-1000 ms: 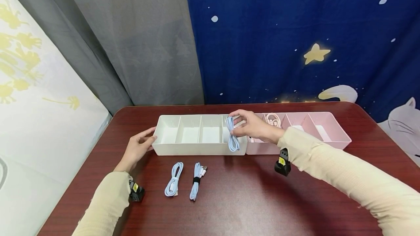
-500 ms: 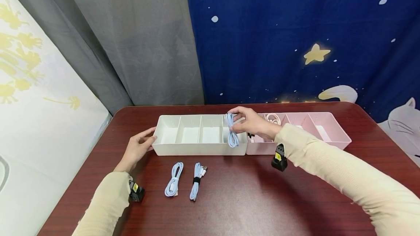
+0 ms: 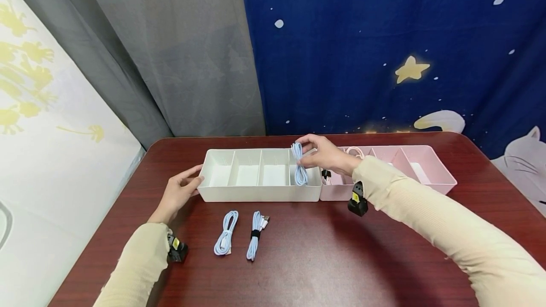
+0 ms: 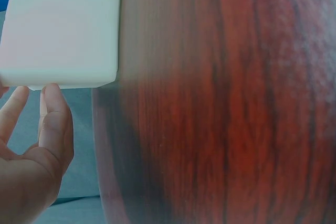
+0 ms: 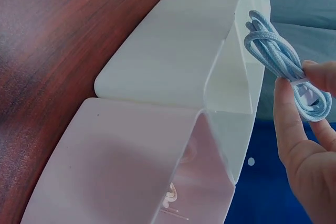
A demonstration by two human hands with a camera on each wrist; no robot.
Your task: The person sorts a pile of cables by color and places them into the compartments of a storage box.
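My right hand (image 3: 324, 154) pinches a coiled light-blue cable (image 3: 301, 169) between thumb and fingers. The coil hangs over the rightmost compartment of the white divided box (image 3: 260, 194); in the right wrist view the bundled cable (image 5: 273, 51) shows above the box rim. At the box's left end, my left hand (image 3: 177, 194) touches the end wall with extended fingers, and the left wrist view has its fingertips (image 4: 52, 95) right at the wall's edge. Two more light-blue coiled cables lie on the table in front: one loop (image 3: 226, 233) and one with a black strap (image 3: 255, 236).
A pink divided box (image 3: 431, 188) stands end to end with the white one. It holds a pale pink coiled cable (image 3: 355, 151) and another bundle with a black strap (image 3: 326, 176). Beneath is a dark red wooden table (image 3: 307, 259), with curtains (image 3: 204, 60) behind it.
My right hand has moved slightly back and up with the blue cable, staying over the right compartment. My left hand and the two cables on the table have not moved.
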